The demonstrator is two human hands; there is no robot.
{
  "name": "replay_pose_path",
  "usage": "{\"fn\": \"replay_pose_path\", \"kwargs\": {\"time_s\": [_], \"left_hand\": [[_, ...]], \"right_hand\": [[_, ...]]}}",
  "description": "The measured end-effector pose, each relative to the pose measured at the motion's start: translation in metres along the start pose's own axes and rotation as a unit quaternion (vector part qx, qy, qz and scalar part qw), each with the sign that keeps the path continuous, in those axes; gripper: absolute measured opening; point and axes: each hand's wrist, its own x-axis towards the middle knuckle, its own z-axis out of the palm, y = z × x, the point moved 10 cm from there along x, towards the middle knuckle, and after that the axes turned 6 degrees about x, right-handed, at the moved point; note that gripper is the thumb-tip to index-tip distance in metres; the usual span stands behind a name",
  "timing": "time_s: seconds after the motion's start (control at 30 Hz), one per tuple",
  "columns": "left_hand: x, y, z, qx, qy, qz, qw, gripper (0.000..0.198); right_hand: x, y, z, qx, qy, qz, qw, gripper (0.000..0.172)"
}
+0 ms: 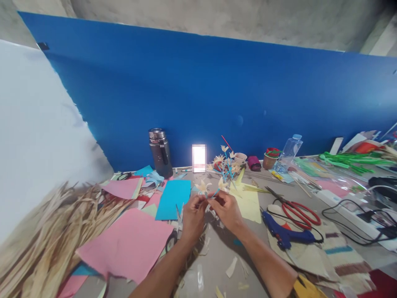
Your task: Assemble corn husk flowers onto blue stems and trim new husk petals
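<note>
In the middle of the table my left hand (195, 213) and my right hand (228, 210) meet fingertip to fingertip, both closed in a pinch. Above my left fingers shows a pale husk-like craft flower (203, 187). A second pale craft flower (222, 185) on a blue stem rises from my right fingertips. My fingers cover the lower stems, and I cannot tell whether the two are joined. Just beyond stands a bunch of similar flowers (228, 167) on blue stems. Beside my left wrist lie scissors (171, 241), partly hidden by the arm.
Pink paper (128, 244), a blue sheet (173, 200) and dried husks (40, 240) lie left. A dark thermos (160, 153) stands behind. To the right are a blue glue gun (287, 234), red-handled scissors (299, 211), a plastic bottle (289, 155) and a corded power strip (344, 211).
</note>
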Motion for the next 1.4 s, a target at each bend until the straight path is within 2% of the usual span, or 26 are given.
{"fn": "replay_pose_path", "kwargs": {"time_s": [0.27,0.4,0.53,0.67,0.83,0.97,1.17,1.4], "left_hand": [[-0.001,0.013,-0.002,0.03,0.006,0.024,0.999,0.019],[-0.001,0.007,0.0,0.027,-0.005,0.0,1.0,0.019],[-0.001,0.004,0.005,0.02,-0.025,0.005,0.999,0.018],[0.001,-0.003,0.003,-0.01,-0.013,-0.03,0.999,0.016],[0.003,-0.012,0.001,-0.049,0.0,-0.071,0.996,0.022],[0.002,-0.021,0.005,-0.067,-0.008,-0.097,0.993,0.03],[-0.001,-0.022,0.013,-0.112,-0.025,-0.094,0.989,0.029],[-0.002,-0.015,0.01,-0.087,-0.014,-0.085,0.992,0.026]], "right_hand": [[-0.001,0.0,-0.003,0.02,0.019,-0.004,1.0,0.032],[-0.001,-0.001,-0.003,0.015,0.015,-0.004,1.0,0.033],[-0.001,-0.001,-0.002,0.007,0.0,-0.007,1.0,0.033],[-0.002,0.002,0.002,0.011,-0.008,-0.006,1.0,0.037],[-0.001,0.014,0.002,0.044,0.017,0.046,0.998,0.022],[0.0,0.014,0.002,0.082,0.02,0.057,0.995,0.023],[-0.002,0.007,0.003,0.084,0.011,0.041,0.996,0.024],[-0.002,0.003,-0.001,0.05,0.021,0.008,0.999,0.022]]}}
